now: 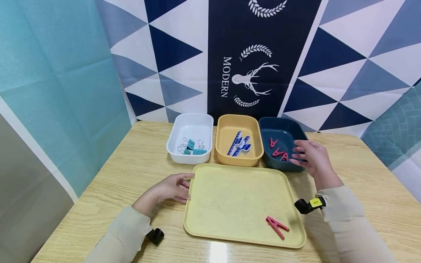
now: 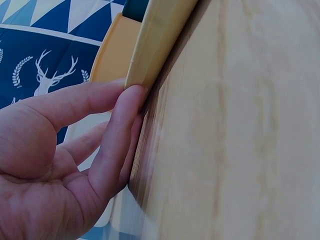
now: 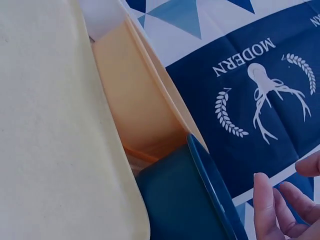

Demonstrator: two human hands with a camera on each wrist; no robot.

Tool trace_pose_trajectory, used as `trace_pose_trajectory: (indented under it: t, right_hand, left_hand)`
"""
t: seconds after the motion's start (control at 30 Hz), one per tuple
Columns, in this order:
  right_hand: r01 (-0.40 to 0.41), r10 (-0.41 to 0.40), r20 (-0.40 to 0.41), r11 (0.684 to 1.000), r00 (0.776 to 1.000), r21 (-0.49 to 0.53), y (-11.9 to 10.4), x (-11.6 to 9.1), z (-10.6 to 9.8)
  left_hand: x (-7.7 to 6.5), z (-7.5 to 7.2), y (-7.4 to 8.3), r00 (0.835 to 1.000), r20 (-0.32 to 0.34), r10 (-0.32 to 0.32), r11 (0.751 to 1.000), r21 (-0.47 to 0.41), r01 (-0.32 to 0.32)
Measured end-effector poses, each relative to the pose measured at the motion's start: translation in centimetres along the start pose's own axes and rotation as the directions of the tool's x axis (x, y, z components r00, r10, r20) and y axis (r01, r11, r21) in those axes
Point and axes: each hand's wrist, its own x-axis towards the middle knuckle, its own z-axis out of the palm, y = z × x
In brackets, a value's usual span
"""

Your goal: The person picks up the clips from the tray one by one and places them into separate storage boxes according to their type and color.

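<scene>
My left hand rests its fingers along the left edge of a pale yellow tray. In the left wrist view, the fingertips touch the tray rim. Over the right side of a dark blue bin, my right hand is held with fingers apart and nothing between them. Several red clothespins lie in that bin. One red clothespin lies on the tray near its front right corner. The right wrist view shows the right fingers beyond the blue bin.
A white bin holds teal binder clips. Beside it, a yellow-orange bin contains blue-and-white clips. All the bins stand in a row behind the tray on a wooden table. Patterned cloth hangs behind.
</scene>
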Motion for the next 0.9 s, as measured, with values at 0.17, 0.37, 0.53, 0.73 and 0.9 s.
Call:
trace_pose_trajectory:
  t: [0.17,0.37,0.53,0.73,0.9]
  right_hand:
    - [-0.002,0.003,0.062,1.0,0.998,-0.014,0.0,-0.7,0.3]
    - [-0.016,0.018,0.127,1.0,0.992,-0.017,0.3,-1.2,0.7]
    - [-0.001,0.004,0.138,1.0,0.99,-0.025,0.7,-1.6,0.8]
    - [0.011,0.014,0.175,0.991,0.985,-0.137,1.1,-2.2,0.8]
    - [0.013,0.027,0.195,0.979,0.98,-0.202,1.5,-2.6,0.9]
  left_hand:
    - [0.0,-0.1,-0.1,1.0,0.001,0.003,1.0,0.005,-0.003]
    - [0.0,-0.2,-0.2,1.0,0.007,0.012,1.0,0.006,-0.012]
    - [0.1,-0.1,-0.2,1.0,0.008,0.013,1.0,0.008,-0.013]
    - [0.1,-0.1,-0.2,1.0,0.004,0.008,1.0,0.011,-0.008]
    - [0.2,-0.1,-0.2,1.0,0.004,0.008,1.0,0.014,-0.008]
